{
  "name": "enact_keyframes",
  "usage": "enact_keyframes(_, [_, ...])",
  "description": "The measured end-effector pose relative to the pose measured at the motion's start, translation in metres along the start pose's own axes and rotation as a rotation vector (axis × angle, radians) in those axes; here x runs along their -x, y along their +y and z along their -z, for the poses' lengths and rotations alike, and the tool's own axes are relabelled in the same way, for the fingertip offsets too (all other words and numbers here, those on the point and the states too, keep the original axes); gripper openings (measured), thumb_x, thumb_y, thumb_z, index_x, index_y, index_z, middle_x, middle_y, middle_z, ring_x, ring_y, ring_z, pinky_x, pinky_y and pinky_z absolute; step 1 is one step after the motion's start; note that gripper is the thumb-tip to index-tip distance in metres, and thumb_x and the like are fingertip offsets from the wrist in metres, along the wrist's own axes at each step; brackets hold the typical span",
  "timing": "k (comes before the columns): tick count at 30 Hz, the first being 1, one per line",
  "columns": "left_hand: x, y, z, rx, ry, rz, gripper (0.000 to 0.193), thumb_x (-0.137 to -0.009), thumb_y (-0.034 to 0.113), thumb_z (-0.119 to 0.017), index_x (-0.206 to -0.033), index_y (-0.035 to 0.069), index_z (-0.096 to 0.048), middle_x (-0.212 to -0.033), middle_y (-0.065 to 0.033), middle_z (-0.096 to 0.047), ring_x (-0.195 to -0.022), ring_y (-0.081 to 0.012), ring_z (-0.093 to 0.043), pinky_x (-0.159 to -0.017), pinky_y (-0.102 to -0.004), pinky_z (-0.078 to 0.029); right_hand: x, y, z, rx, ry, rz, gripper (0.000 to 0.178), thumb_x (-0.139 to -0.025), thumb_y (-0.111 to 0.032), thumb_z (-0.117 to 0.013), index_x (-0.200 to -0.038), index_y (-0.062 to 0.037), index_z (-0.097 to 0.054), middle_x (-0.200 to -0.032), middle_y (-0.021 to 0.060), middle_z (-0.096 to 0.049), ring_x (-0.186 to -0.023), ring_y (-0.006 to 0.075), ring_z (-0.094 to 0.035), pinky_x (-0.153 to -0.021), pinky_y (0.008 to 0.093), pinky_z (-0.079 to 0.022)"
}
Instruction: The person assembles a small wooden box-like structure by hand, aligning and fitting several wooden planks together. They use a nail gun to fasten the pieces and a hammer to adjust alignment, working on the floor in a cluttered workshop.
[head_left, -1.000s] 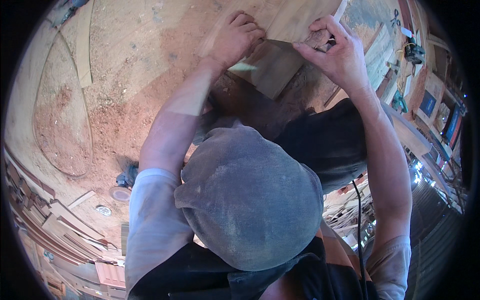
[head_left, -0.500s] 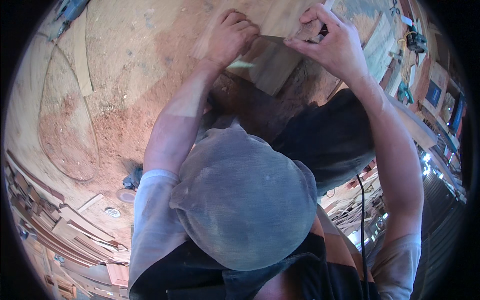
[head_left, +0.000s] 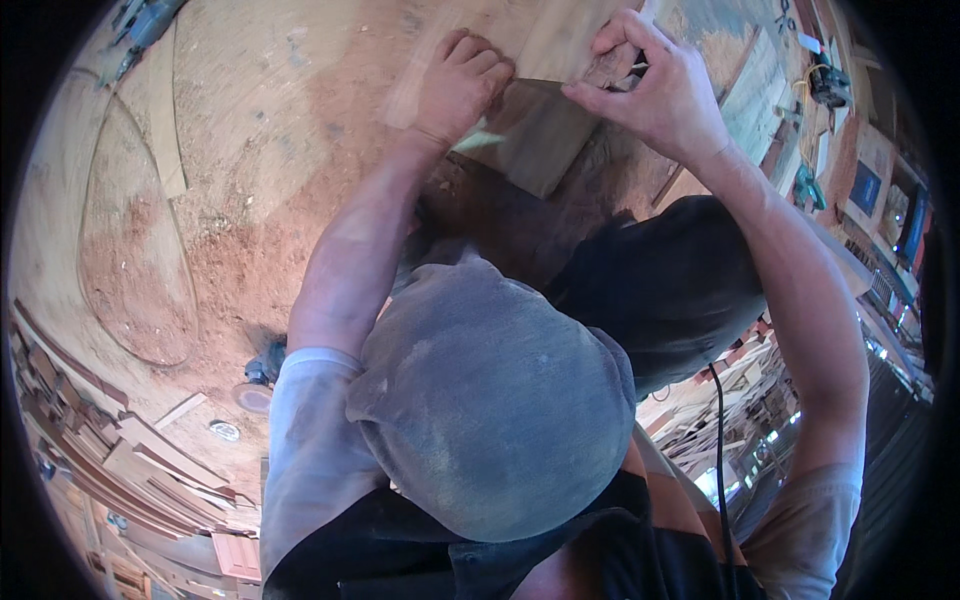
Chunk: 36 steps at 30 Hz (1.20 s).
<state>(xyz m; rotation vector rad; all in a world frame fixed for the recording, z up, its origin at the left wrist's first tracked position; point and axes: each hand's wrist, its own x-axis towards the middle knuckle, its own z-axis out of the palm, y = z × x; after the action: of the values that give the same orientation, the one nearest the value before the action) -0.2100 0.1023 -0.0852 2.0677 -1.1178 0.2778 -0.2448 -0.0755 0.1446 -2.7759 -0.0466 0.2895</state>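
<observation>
My left hand (head_left: 463, 85) is closed, its fingers curled on a thin flat piece with a dark edge (head_left: 540, 81) over a pale wooden board (head_left: 550, 135). That piece runs across to my right hand (head_left: 665, 95), whose thumb and fingers close around its other end. Something brownish (head_left: 608, 68) shows inside the right grip; its kind is unclear. Both hands are at the top of the view, a short gap apart. The board lies on the dusty ground beyond my bent knees, one in grey cloth (head_left: 490, 400), one in black (head_left: 660, 290).
A blue-grey power tool (head_left: 150, 22) lies at far left, near a thin cord loop (head_left: 188, 260). An angle grinder (head_left: 264, 366) sits beside my left arm. Stacked wood strips (head_left: 120, 460) fill the lower left. At right are a black tool (head_left: 828, 85) and a green tool (head_left: 808, 187).
Both hands have shifted slightly left, keeping their grips. My right forearm and elbow have swung a little outward to the right. The board appears unmoved.
</observation>
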Motion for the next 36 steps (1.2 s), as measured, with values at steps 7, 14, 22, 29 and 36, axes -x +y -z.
enact_keyframes(7, [0.000, 0.000, -0.004, -0.009, 0.011, -0.007, 0.016, -0.075, 0.022, -0.070, -0.090, 0.018, -0.068, -0.087, 0.0039, -0.063, -0.106, -0.0187, -0.061, -0.108, -0.0412, -0.043, 0.000, 0.003, -0.001, 0.023, -0.006, -0.012, 0.044, -0.074, -0.029, -0.092, -0.099, -0.0082, -0.061, -0.091, 0.0028, -0.067, -0.077, 0.0210, -0.064, -0.074, 0.0344, -0.055])
enact_keyframes(14, [-0.003, 0.006, 0.001, -0.062, 0.035, 0.003, 0.017, -0.072, 0.020, -0.070, -0.087, 0.016, -0.065, -0.088, 0.0026, -0.064, -0.105, -0.0205, -0.061, -0.108, -0.0412, -0.044, -0.009, 0.008, 0.002, 0.025, -0.047, 0.046, 0.044, -0.074, -0.029, -0.091, -0.099, -0.0082, -0.062, -0.092, 0.0043, -0.068, -0.083, 0.0246, -0.069, -0.076, 0.0374, -0.056])
enact_keyframes(22, [-0.006, 0.010, 0.011, -0.020, -0.143, 0.069, 0.018, -0.080, 0.019, -0.067, -0.097, 0.014, -0.070, -0.096, 0.0013, -0.069, -0.107, -0.0229, -0.061, -0.111, -0.0414, -0.041, -0.022, 0.021, 0.005, 0.084, 0.029, 0.117, 0.045, -0.078, -0.033, -0.087, -0.105, -0.0076, -0.061, -0.093, 0.0127, -0.069, -0.085, 0.0311, -0.070, -0.078, 0.0403, -0.056])
enact_keyframes(29, [0.000, 0.021, 0.014, 0.096, -0.130, 0.208, 0.060, -0.074, 0.017, -0.073, -0.132, 0.010, -0.063, -0.107, -0.0053, -0.069, -0.115, -0.0283, -0.060, -0.113, -0.0459, -0.039, -0.022, 0.016, 0.004, -0.032, 0.034, 0.004, 0.048, -0.077, -0.031, -0.085, -0.108, -0.0067, -0.058, -0.092, 0.0221, -0.067, -0.092, 0.0436, -0.068, -0.082, 0.0499, -0.055])
enact_keyframes(36, [-0.005, 0.022, 0.010, 0.065, -0.100, 0.133, 0.061, -0.079, 0.020, -0.074, -0.137, 0.010, -0.060, -0.110, -0.0061, -0.069, -0.113, -0.0271, -0.061, -0.112, -0.0496, -0.041, -0.003, 0.003, -0.002, -0.019, -0.001, 0.006, 0.047, -0.076, -0.030, -0.087, -0.106, -0.0070, -0.058, -0.095, 0.0195, -0.067, -0.092, 0.0398, -0.068, -0.081, 0.0469, -0.055])
